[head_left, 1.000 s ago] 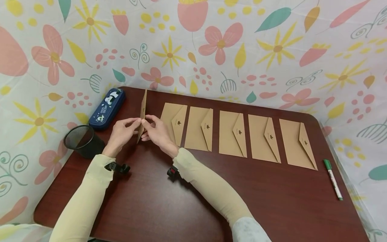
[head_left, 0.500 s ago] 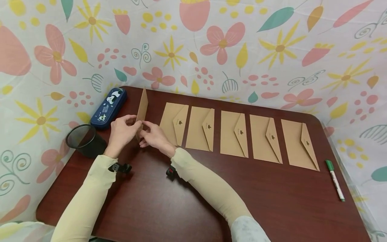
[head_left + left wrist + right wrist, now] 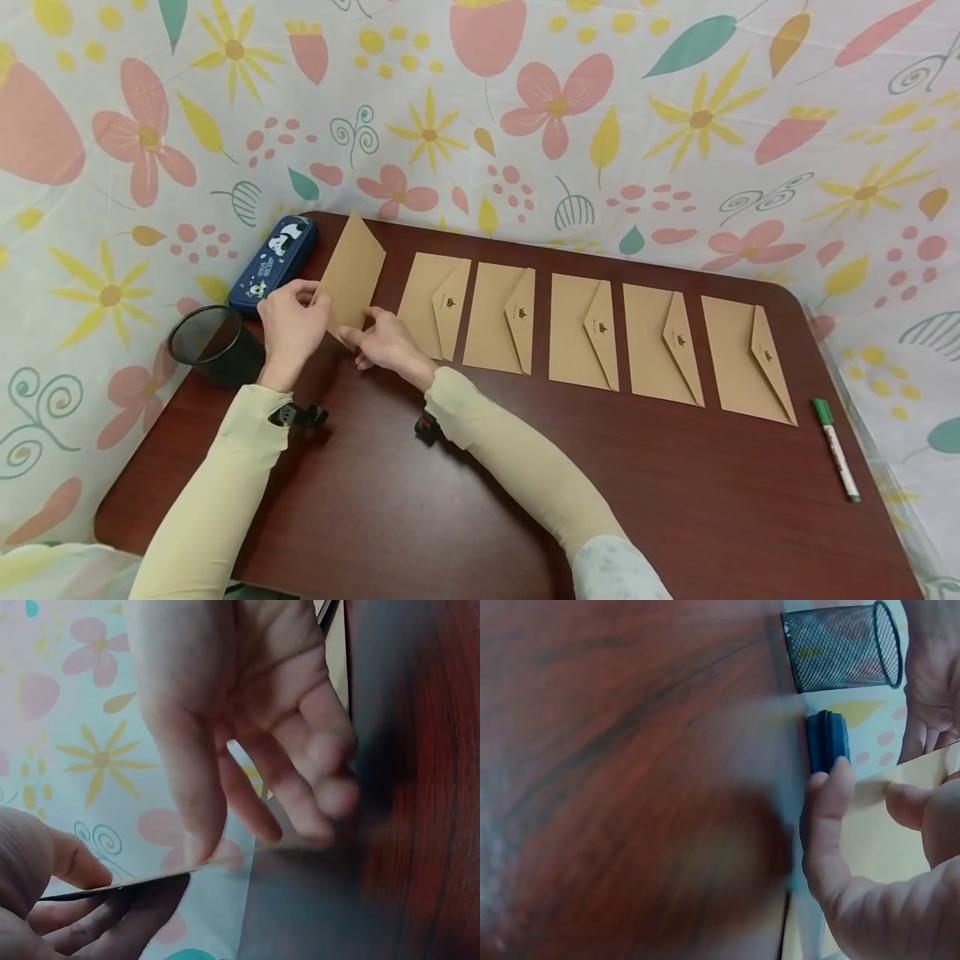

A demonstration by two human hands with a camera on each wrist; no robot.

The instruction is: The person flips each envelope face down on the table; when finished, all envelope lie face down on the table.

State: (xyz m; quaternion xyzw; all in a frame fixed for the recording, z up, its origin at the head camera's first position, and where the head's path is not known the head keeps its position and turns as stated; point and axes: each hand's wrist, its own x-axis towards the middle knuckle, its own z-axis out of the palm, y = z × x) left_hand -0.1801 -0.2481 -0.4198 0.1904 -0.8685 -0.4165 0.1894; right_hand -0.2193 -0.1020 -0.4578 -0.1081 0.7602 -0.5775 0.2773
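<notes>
In the head view, a tan paper envelope [image 3: 352, 279] stands tilted above the table's back left, its plain broad face showing. My left hand [image 3: 292, 329] pinches its left edge between thumb and fingers. Lower down, my right hand [image 3: 386, 340] holds the near right corner, thumb on the plain face and the other fingers partly hidden. Seen from the right wrist, the right thumb [image 3: 907, 806] presses on the envelope's face. From the left wrist, the envelope [image 3: 157, 879] appears almost edge-on between both hands. To the right lies the nearest of several flapped envelopes [image 3: 435, 304] in a row.
A black mesh pen cup [image 3: 217, 346] stands left of the left hand. Behind it lies a dark blue pencil case [image 3: 273, 262] with panda pictures. A green-capped marker [image 3: 836, 450] rests near the right edge of the brown table [image 3: 420, 517]. Floral cloth [image 3: 555, 150] hangs behind.
The held envelope has turned from almost edge-on so that its plain face shows to the head camera. My left hand has moved left, apart from the right hand, which has shifted slightly right.
</notes>
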